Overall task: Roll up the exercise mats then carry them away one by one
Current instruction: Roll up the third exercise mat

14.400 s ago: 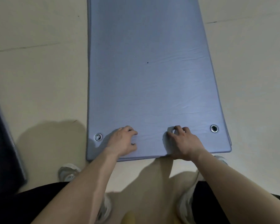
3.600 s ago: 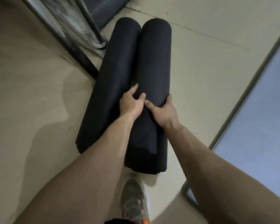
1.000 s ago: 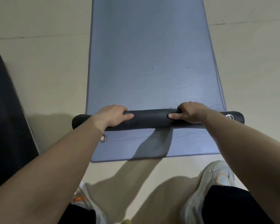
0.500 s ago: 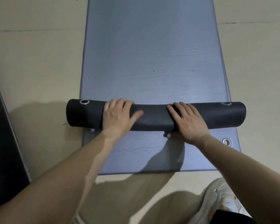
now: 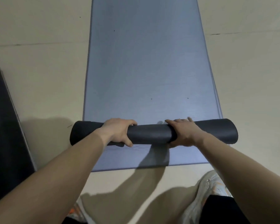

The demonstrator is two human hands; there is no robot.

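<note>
A blue exercise mat [image 5: 145, 62] lies flat on the beige floor and stretches away from me. Its near end is wound into a dark roll [image 5: 150, 134] that lies crosswise on it, black underside outward. My left hand [image 5: 118, 131] grips the roll left of centre, fingers over the top and thumb on the near side. My right hand [image 5: 183, 133] holds it right of centre, fingers laid over the top and thumb below. Nearer to me than the roll, another blue mat [image 5: 152, 157] lies flat underneath, and layered edges show along the right side.
A flat black pad [image 5: 5, 126] lies on the floor at the left, close to the roll's left end. My light shoes [image 5: 207, 194] stand just behind the mat's near edge. Bare beige floor [image 5: 249, 78] lies on both sides.
The roll has grown thicker over the last second and its grommets are wound inside. My hands went from lying flat on top to wrapping round it.
</note>
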